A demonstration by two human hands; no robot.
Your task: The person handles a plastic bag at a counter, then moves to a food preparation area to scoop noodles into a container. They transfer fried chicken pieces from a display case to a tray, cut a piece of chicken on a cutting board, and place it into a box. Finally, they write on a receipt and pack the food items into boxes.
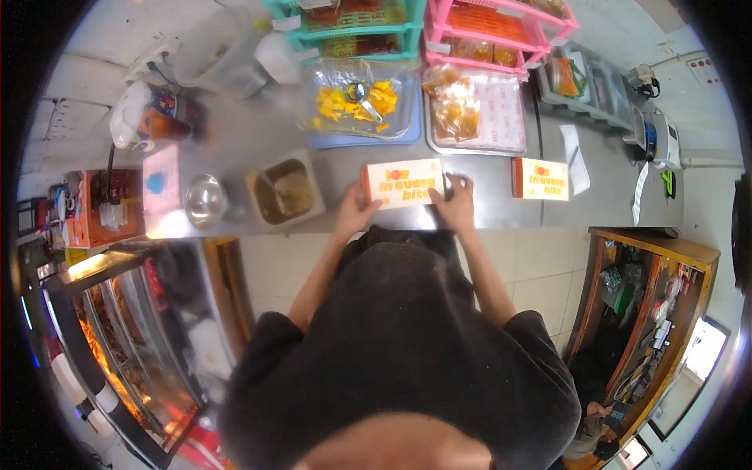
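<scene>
A white cardboard food box [404,183] with red sides and orange printed writing is before me, near the front edge of the steel counter. At its lower left corner, my left hand [356,210] grips the side, thumb on the top face. My right hand [456,204] holds the right end, its thumb over the lower right corner and the fingers just beyond the edge. The box looks closed. A second box [547,179] of the same kind lies to the right, apart from my hands.
Behind the box stand a clear tray [405,126] with yellow pieces and a spoon, and a white tray [517,132] with plastic-wrapped food. Left are a square container [317,205] of brownish contents and a steel bowl [205,201]. Teal racks [355,29] and pink racks [432,35] stand behind.
</scene>
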